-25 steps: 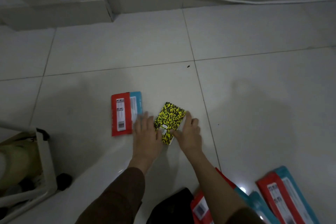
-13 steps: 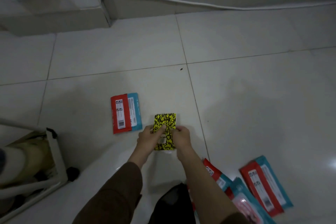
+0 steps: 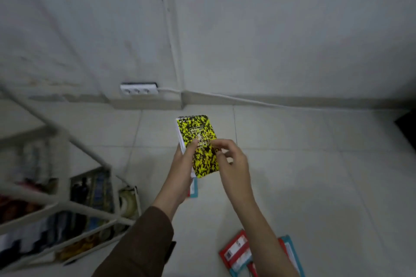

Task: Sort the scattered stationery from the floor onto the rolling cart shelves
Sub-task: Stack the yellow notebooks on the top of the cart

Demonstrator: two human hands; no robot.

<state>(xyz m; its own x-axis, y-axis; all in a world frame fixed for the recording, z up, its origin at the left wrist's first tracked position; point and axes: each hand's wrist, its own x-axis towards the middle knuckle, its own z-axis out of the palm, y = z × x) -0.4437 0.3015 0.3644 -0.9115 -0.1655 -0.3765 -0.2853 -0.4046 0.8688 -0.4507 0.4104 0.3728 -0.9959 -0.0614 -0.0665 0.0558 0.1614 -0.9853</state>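
Observation:
A yellow-and-black speckled spiral notepad (image 3: 198, 135) is lifted off the floor, upright in front of me. My left hand (image 3: 182, 171) grips it from the left and underneath, thumb on the cover. My right hand (image 3: 234, 164) is at its right edge, fingers curled and pinching the cover. A red-and-teal packet (image 3: 193, 189) lies on the floor below, mostly hidden by my left hand. The white rolling cart (image 3: 74, 207) stands at lower left, its shelves holding dark and coloured items, blurred.
Red-and-teal packets (image 3: 238, 252) lie on the tile floor at the bottom right, partly under my right forearm. A white power strip (image 3: 138, 89) with a cable sits against the wall base. A dark object (image 3: 407, 126) shows at the right edge.
Both hands have lifted the notepad off the floor. My view has tilted up, bringing in the wall and more of the cart.

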